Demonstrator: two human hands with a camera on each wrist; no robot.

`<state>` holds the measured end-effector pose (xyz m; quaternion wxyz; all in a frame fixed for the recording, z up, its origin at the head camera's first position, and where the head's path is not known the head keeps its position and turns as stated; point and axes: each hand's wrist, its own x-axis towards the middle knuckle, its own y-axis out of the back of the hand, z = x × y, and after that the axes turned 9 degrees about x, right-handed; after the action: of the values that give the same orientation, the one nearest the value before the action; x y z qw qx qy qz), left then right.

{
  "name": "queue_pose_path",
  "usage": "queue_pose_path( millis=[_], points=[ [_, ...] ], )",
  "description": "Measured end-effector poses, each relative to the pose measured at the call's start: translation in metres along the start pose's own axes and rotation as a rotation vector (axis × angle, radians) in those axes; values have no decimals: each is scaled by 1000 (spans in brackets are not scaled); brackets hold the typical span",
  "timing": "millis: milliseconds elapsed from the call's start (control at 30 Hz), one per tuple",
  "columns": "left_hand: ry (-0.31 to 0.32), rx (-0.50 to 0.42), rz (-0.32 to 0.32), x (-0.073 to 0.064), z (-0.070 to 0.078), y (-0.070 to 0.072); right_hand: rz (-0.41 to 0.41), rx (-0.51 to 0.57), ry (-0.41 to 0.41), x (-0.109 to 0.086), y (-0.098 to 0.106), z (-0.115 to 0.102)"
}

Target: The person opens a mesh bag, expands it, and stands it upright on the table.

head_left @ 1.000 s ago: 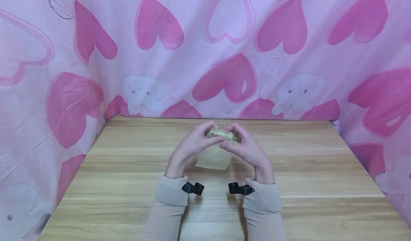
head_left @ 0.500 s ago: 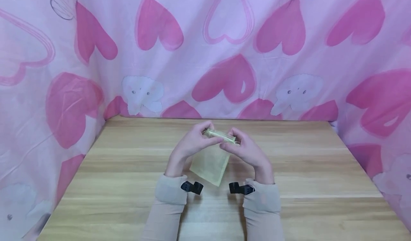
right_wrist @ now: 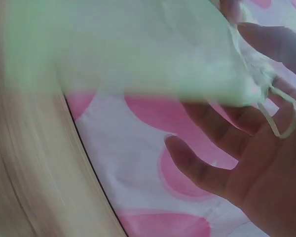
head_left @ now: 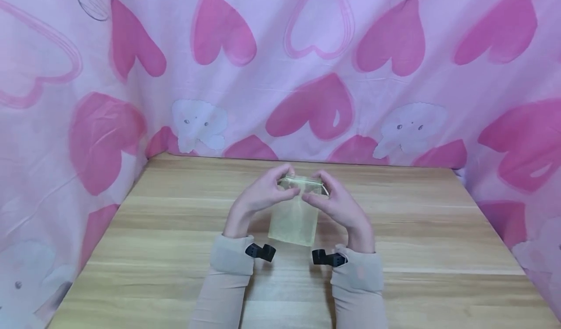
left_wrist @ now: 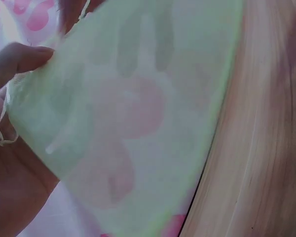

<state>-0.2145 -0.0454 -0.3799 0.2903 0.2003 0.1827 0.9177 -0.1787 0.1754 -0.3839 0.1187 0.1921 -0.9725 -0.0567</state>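
A small sheer yellow-green drawstring pouch [head_left: 293,222] hangs between my two hands over the table, its gathered top edge uppermost. My left hand [head_left: 263,192] pinches the top at its left corner, thumb in front and fingers behind. At the right corner my right hand [head_left: 339,204] pinches it the same way. Through the thin cloth of the pouch [left_wrist: 138,113] in the left wrist view, fingers behind it show as dark shapes. A pale cord loop [right_wrist: 286,116] sticks out from the pouch's top corner beside the right palm.
Both hands are above a wood-grain table [head_left: 175,270]. A pink curtain [head_left: 245,90] with hearts hangs along the back and both sides of it. Black wrist cameras sit on both cuffs, including the left one [head_left: 261,252].
The pouch's lower part has swung about, from short and tilted to hanging nearly straight down. Its top edge has been spread flatter between the hands, which stay in nearly the same place.
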Motion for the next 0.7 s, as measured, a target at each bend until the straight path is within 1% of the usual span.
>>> queue_pose_path(
  millis=[67,100,200,300,433,533,633,700],
  points=[
    [7,16,28,0,1,-1,-4,-22,18,1,-1,1],
    [12,21,43,1,1,-2,5,-31,15,2,-2,2],
    [30,22,87,1,1,-3,53,-41,-10,1,-1,2],
    [37,18,106,2,1,-4,88,-25,-9,1,1,1],
    [33,18,106,4,-1,-5,96,-8,14,0,5,4],
    [40,16,98,4,-3,-5,98,-12,9,0,7,5],
    [38,31,90,4,-4,-4,99,-16,0,-1,8,5],
    [35,61,89,3,-5,-3,97,-21,-7,-2,6,-2]
  ],
)
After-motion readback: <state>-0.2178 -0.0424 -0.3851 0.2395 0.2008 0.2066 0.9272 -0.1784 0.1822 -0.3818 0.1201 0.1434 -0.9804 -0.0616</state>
